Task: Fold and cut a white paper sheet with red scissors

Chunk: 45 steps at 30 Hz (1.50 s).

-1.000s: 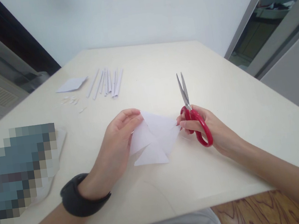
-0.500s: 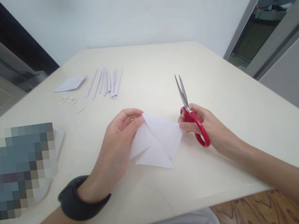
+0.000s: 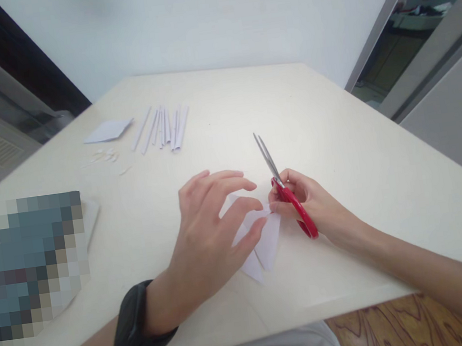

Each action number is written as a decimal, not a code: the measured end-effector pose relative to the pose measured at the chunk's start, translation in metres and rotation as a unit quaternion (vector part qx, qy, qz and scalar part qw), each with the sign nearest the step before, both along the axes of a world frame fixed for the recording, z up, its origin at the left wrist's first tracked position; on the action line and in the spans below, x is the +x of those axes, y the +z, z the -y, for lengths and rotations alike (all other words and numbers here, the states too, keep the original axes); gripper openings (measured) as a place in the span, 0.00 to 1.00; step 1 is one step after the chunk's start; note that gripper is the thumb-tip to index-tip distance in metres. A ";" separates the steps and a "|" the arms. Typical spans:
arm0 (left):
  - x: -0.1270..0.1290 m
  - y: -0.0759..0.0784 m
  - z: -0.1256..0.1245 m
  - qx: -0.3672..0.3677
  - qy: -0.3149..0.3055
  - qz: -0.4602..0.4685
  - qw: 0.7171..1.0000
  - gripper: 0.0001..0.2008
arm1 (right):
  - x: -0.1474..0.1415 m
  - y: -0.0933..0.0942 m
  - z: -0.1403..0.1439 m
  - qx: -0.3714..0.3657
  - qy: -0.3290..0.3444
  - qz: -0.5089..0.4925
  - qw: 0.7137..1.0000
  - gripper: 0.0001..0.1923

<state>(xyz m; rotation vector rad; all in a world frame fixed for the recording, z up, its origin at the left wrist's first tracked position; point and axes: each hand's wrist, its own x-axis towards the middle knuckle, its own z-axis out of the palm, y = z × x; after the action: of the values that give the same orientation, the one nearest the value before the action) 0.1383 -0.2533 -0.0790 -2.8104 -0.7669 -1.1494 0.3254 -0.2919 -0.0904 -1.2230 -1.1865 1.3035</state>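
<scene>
My right hand (image 3: 302, 195) holds red-handled scissors (image 3: 304, 217), their slim metal blades slightly parted and pointing away from me. Its thumb and forefinger also pinch a corner of a folded white sheet of paper (image 3: 271, 244). The sheet has cut or folded edges that form pointed flaps hanging toward me. Over the paper's left part hovers my left hand (image 3: 209, 235), fingers curved and apart, thumb tip close to the pinched corner. It covers much of the sheet, and I cannot tell whether it touches it. A black band sits on the left wrist.
Several rolled white paper tubes (image 3: 165, 127) lie at the back left of the table (image 3: 335, 284). Beside them are a flat stack of paper (image 3: 109, 130) and small pale scraps (image 3: 105, 155). A pixelated item (image 3: 26, 268) rests at the left. A wall (image 3: 211, 22) borders the far edge.
My left hand has let go of the paper's upper left edge and moved right, toward the pinched corner. The right hand with scissors and paper has shifted slightly left and nearer; the paper has turned.
</scene>
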 end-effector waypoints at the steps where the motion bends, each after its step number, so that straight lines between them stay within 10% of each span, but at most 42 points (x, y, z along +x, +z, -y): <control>1: 0.001 -0.001 -0.001 -0.008 -0.013 -0.014 1.000 0.05 | 0.000 0.000 0.000 0.000 0.004 0.001 1.000 0.12; 22: 0.004 -0.008 -0.001 -0.183 -0.038 0.024 0.982 0.04 | -0.005 0.000 0.005 0.014 0.020 -0.011 1.000 0.12; 45: 0.000 -0.001 -0.009 -0.615 -0.118 0.158 0.763 0.03 | -0.011 0.009 0.009 0.124 0.010 -0.022 0.992 0.16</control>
<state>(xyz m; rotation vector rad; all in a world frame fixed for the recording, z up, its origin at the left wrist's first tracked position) 0.1379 -0.2446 -0.0798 -3.8249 -1.7842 -1.5779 0.3140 -0.3011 -0.0811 -0.9991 -1.2891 1.1527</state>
